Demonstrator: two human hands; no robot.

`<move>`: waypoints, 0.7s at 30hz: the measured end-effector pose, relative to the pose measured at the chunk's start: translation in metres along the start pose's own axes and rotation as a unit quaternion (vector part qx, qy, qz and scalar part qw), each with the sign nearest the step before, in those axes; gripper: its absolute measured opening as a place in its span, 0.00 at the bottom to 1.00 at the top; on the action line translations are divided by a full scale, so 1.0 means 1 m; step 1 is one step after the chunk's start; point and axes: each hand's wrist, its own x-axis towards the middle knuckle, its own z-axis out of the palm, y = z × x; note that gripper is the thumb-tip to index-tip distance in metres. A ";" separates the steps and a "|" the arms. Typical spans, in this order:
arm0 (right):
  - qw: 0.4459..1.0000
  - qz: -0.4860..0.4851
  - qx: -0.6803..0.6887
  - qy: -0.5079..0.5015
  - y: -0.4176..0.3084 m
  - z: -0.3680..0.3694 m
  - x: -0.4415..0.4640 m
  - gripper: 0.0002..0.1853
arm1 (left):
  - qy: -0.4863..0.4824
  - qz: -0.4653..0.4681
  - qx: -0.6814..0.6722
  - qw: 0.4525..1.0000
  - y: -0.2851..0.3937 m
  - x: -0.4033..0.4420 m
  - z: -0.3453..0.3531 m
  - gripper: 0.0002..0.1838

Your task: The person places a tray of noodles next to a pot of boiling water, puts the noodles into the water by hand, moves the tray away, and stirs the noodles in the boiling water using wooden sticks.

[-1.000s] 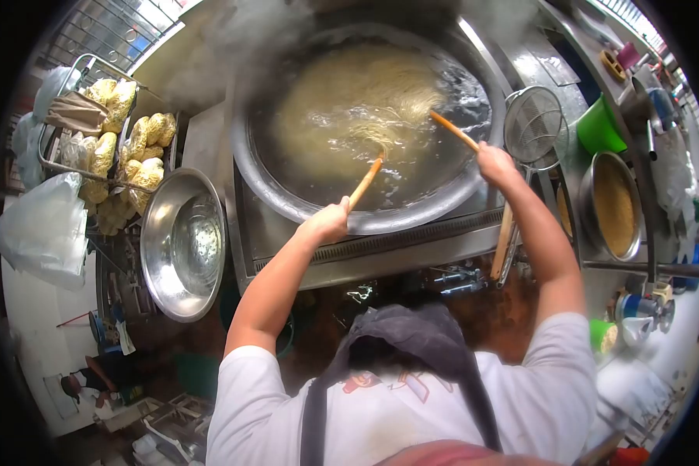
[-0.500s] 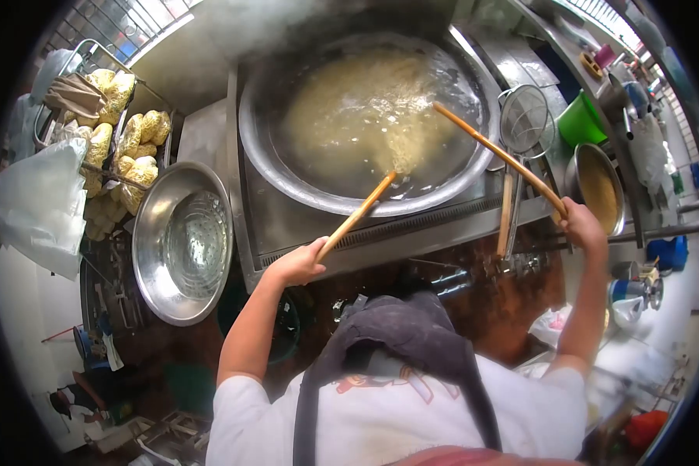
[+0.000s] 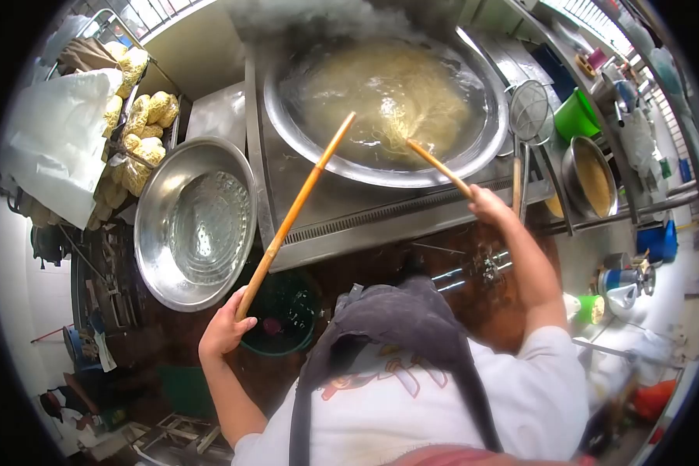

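My left hand (image 3: pixel 225 322) is closed round the lower end of a long wooden stick (image 3: pixel 295 210). That stick slants up across the stove front, and its tip shows above the near left part of a large metal pot (image 3: pixel 289 140). My right hand (image 3: pixel 489 206) grips a second wooden stick (image 3: pixel 446 171), which reaches over the near rim. Its far end meets pale yellow noodles (image 3: pixel 400 124) in the cloudy liquid, where part of it may be hidden. Steam covers the pot's far edge.
A metal basin (image 3: pixel 151 256) of clear liquid stands left of the stove, below bagged yellow noodles (image 3: pixel 136 167) and a plastic sheet (image 3: pixel 62 140). On the right are a wire strainer (image 3: pixel 529 109), a green container (image 3: pixel 576 116) and a metal bowl (image 3: pixel 573 167). A dark green tub (image 3: pixel 307 326) sits below.
My left hand has drawn down and left, pulling its stick back from the noodles. My right hand has moved left, bringing its stick tip to the noodles near the front. The view has shifted slightly.
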 end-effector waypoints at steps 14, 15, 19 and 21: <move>0.998 -0.063 0.022 0.008 -0.041 -0.132 -0.038 0.23 | 0.049 0.067 0.117 0.990 0.083 0.094 -0.004 0.35; 0.998 -0.053 0.025 0.014 -0.026 -0.160 -0.054 0.23 | 0.044 0.056 0.128 0.989 0.090 0.099 -0.003 0.35; 0.999 0.047 0.009 0.000 0.015 -0.269 -0.118 0.28 | 0.021 0.023 0.194 0.981 0.127 0.125 0.006 0.35; 0.997 0.067 0.002 0.038 0.014 -0.300 -0.149 0.26 | 0.013 0.004 0.266 0.964 0.139 0.139 0.015 0.35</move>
